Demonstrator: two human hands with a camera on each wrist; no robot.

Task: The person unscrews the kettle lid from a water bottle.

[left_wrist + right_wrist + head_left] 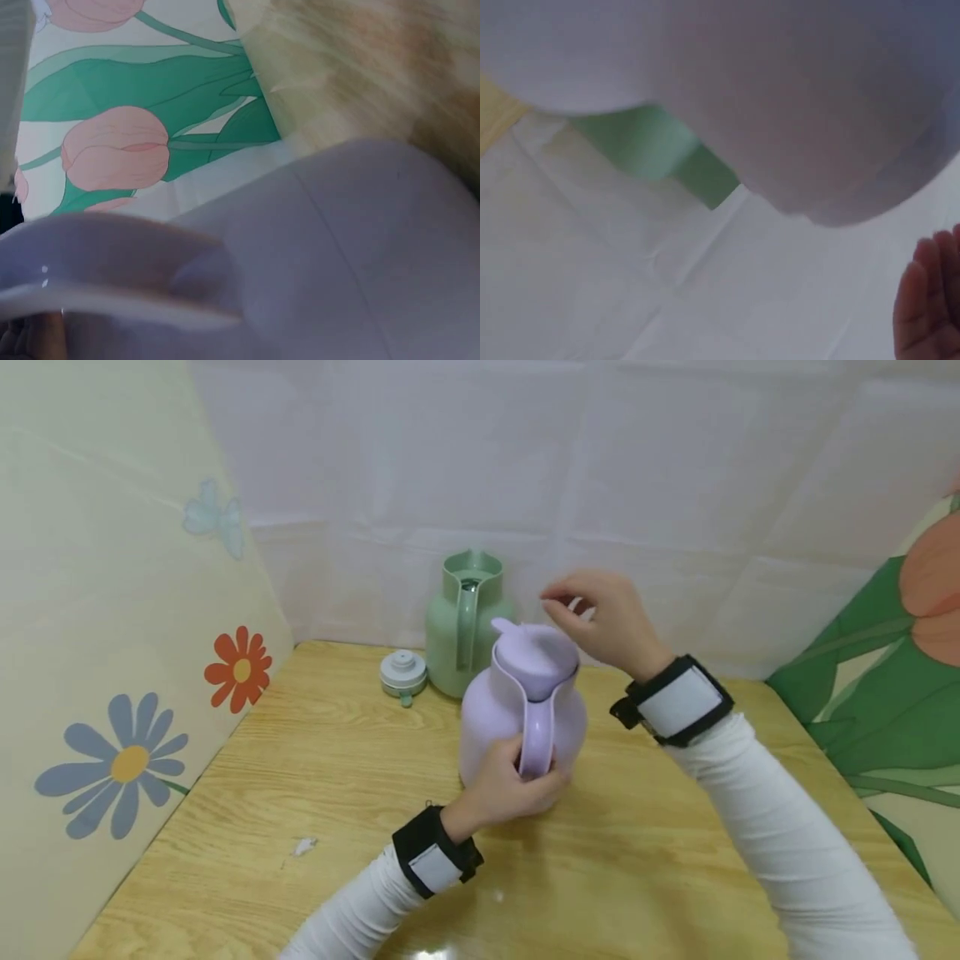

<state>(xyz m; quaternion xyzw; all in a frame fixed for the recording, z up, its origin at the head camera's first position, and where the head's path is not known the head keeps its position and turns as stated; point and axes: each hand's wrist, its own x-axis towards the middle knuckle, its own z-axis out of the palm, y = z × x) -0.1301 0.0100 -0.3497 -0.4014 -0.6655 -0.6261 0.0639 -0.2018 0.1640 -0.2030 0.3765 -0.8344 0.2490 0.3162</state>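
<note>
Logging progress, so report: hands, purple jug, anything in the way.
Left hand grips handle of purple jug. Lid atop jug. Right hand beside lid, holding nothing. Green jug behind; nothing seen between right hand and lid.

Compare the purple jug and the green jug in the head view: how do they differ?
Colour: the purple jug is pale lilac, the green jug a muted green.
Top: a purple lid sits in the purple jug's mouth; the green jug's mouth has no lid.
Contact: the left hand grips the purple jug; no hand touches the green jug.
Both have rounded bodies and a single handle facing the person.
</note>
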